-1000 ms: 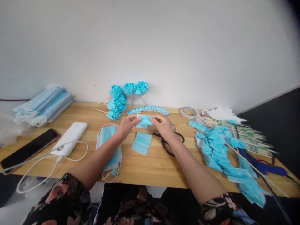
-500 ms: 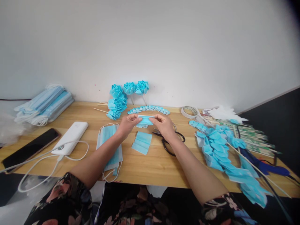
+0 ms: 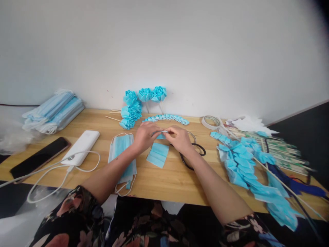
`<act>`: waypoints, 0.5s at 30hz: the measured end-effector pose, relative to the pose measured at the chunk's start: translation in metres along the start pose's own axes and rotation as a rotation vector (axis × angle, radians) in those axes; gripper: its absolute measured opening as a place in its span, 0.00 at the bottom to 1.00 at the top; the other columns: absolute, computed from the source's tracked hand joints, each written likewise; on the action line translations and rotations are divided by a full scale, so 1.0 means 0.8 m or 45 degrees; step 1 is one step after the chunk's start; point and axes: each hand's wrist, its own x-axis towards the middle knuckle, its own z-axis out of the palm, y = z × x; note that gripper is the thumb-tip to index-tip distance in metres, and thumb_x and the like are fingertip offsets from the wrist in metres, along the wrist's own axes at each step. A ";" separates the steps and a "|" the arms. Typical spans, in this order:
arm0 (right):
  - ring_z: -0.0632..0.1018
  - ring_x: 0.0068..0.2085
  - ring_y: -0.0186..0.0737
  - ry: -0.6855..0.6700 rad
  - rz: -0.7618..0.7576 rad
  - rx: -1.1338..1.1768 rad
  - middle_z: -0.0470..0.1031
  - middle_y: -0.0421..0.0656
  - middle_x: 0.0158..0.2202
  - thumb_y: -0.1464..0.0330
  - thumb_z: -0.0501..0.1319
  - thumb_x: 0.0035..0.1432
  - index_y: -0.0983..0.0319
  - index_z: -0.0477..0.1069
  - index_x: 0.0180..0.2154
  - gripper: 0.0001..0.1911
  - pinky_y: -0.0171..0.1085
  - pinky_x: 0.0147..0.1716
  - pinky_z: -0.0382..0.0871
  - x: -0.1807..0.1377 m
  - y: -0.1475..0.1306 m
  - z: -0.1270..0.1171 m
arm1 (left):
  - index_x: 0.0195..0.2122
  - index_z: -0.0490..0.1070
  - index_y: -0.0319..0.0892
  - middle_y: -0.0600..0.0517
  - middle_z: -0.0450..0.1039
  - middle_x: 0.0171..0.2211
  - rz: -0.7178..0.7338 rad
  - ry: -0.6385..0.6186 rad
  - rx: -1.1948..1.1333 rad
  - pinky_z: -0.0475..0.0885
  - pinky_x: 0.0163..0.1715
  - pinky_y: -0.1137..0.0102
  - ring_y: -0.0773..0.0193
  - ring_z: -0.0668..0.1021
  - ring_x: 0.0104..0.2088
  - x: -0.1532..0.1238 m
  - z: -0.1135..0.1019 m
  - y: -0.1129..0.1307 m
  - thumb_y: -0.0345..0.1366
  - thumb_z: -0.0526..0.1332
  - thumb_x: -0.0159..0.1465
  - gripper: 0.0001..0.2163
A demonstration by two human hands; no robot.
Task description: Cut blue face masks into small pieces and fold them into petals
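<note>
Both my left hand (image 3: 146,136) and my right hand (image 3: 178,138) pinch a small piece of blue mask fabric (image 3: 163,131) between their fingertips, seen nearly edge-on. Below it on the table lies a flat blue fabric square (image 3: 158,155) with crease lines. A pleated strip of blue petals (image 3: 166,117) curves just behind my hands. Scissors with black handles (image 3: 199,148) lie partly hidden under my right wrist. Beside my left forearm are blue face masks (image 3: 122,156) with white ear loops.
Blue fabric roses (image 3: 131,110) on sticks stand and lie at the back. Left are stacked masks (image 3: 55,111), a white power bank (image 3: 81,147) with cable and a phone (image 3: 41,157). Right are a tape roll (image 3: 210,121), folded petal strips (image 3: 239,163) and a blue-handled tool (image 3: 305,188).
The fabric piece has tipped from facing me to nearly edge-on. My fingers have moved closer together over it, with my left hand now turned palm down. The view has shifted slightly.
</note>
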 end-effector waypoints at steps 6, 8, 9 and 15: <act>0.77 0.41 0.43 0.017 -0.028 0.067 0.79 0.43 0.38 0.68 0.62 0.56 0.58 0.75 0.39 0.08 0.41 0.43 0.70 0.001 -0.001 -0.001 | 0.29 0.79 0.43 0.49 0.79 0.32 -0.210 0.145 -0.292 0.67 0.45 0.63 0.58 0.77 0.38 0.001 0.000 0.001 0.36 0.64 0.59 0.05; 0.76 0.45 0.43 -0.003 0.033 0.223 0.77 0.44 0.45 0.66 0.64 0.54 0.57 0.71 0.49 0.19 0.42 0.46 0.71 0.003 -0.001 -0.002 | 0.27 0.78 0.43 0.49 0.78 0.32 -0.383 0.227 -0.537 0.68 0.43 0.64 0.59 0.76 0.39 0.003 -0.002 0.000 0.37 0.66 0.57 0.05; 0.76 0.47 0.43 -0.029 0.064 0.297 0.75 0.44 0.46 0.65 0.65 0.53 0.57 0.68 0.53 0.24 0.42 0.48 0.71 0.003 0.000 -0.002 | 0.27 0.78 0.42 0.50 0.78 0.32 -0.461 0.247 -0.645 0.68 0.43 0.65 0.59 0.76 0.38 0.004 -0.003 0.000 0.38 0.66 0.56 0.06; 0.74 0.51 0.44 -0.093 0.160 0.470 0.72 0.45 0.48 0.62 0.66 0.51 0.57 0.60 0.61 0.36 0.46 0.53 0.68 0.003 0.000 -0.002 | 0.28 0.79 0.41 0.52 0.76 0.28 -0.706 0.185 -0.940 0.67 0.36 0.68 0.64 0.73 0.31 0.003 0.001 0.007 0.41 0.69 0.52 0.09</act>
